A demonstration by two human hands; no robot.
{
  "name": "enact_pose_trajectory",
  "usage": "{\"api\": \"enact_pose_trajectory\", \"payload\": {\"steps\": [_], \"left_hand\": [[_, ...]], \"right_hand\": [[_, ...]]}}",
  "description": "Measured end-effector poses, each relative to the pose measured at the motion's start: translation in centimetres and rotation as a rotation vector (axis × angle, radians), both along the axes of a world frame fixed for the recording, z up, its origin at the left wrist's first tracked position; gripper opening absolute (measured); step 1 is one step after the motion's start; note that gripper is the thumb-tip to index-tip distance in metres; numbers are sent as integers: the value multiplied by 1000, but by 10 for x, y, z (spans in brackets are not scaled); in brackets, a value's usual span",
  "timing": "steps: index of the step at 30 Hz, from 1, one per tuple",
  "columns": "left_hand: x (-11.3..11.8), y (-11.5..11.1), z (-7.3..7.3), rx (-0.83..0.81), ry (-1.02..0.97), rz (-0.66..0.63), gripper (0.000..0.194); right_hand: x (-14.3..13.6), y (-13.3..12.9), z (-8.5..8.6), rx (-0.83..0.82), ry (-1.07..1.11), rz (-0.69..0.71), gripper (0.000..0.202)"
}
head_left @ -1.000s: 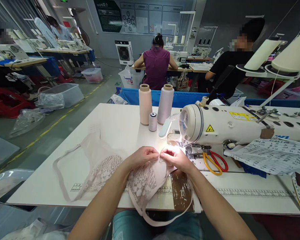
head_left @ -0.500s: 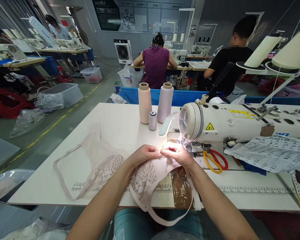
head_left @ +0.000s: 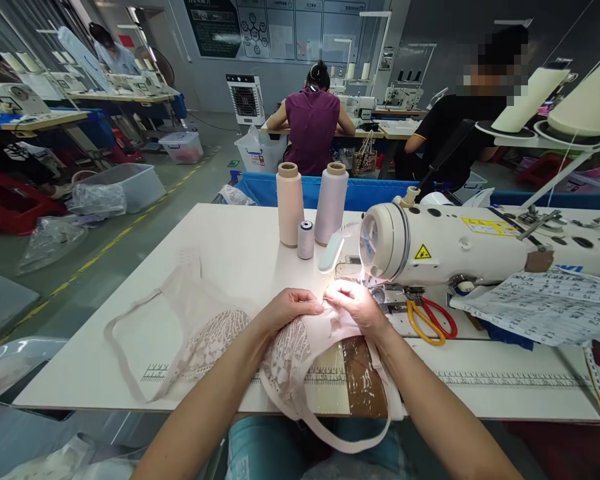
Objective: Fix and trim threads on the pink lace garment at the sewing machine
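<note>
A pale pink lace bra (head_left: 290, 350) lies across the table, one cup in front of me and the other out to the left. Its strap loops over the table's front edge. My left hand (head_left: 295, 307) pinches the bra's upper edge between thumb and fingers. Close beside it, my right hand (head_left: 353, 305) is closed on the same fabric, just left of the needle area of a white sewing machine (head_left: 430, 240). The machine's lamp lights both hands brightly. What lies exactly between the fingertips is too small to make out.
Two thread cones (head_left: 290, 207) and a small spool (head_left: 305, 241) stand behind my hands, near a light-blue tool (head_left: 331, 253). Scissors (head_left: 433, 321) with yellow and red handles lie right, by a written paper sheet (head_left: 545, 300). A ruler strip (head_left: 510, 380) runs along the front. Co-workers sit beyond.
My right fingers have shifted slightly up and apart from the left ones. The hanging strap has swung a little to the right. Both hands still hold the bra.
</note>
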State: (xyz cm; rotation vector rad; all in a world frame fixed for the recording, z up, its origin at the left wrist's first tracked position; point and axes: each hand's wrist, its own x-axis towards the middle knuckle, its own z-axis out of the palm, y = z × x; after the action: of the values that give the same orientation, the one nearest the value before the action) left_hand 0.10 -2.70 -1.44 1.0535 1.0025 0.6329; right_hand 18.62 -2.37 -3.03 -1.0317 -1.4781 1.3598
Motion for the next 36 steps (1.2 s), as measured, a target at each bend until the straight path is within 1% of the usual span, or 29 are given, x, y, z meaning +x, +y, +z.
{"api": "enact_pose_trajectory", "payload": {"steps": [2, 4, 9, 12, 16, 21, 25, 28, 36], "left_hand": [[0, 0, 0, 4, -13, -1, 28], [0, 0, -1, 2, -33, -8, 26], [-2, -1, -3, -3, -44, -25, 24], [-2, -1, -3, 16, -33, -28, 24], [-2, -1, -3, 39, -26, -40, 24], [-1, -1, -1, 92, 10, -51, 24], [-2, 0, 0, 139, 45, -73, 23], [-2, -1, 1, 127, 59, -60, 21], [-1, -2, 1, 113, 81, -42, 18]], "right_hand": [[-2, -2, 0, 13, -5, 22, 21], [-4, -4, 1, 52, -34, 10, 21], [-6, -11, 4, 177, -107, -141, 16], [-6, -14, 7, 219, -131, -176, 17], [-8, -22, 15, 195, -23, -135, 19], [-10, -31, 22, 246, 139, -95, 18], [-7, -34, 26, 362, 174, -116, 10], [-5, -36, 28, 454, 185, -140, 7], [-3, -42, 30, 599, 185, -219, 14]]}}
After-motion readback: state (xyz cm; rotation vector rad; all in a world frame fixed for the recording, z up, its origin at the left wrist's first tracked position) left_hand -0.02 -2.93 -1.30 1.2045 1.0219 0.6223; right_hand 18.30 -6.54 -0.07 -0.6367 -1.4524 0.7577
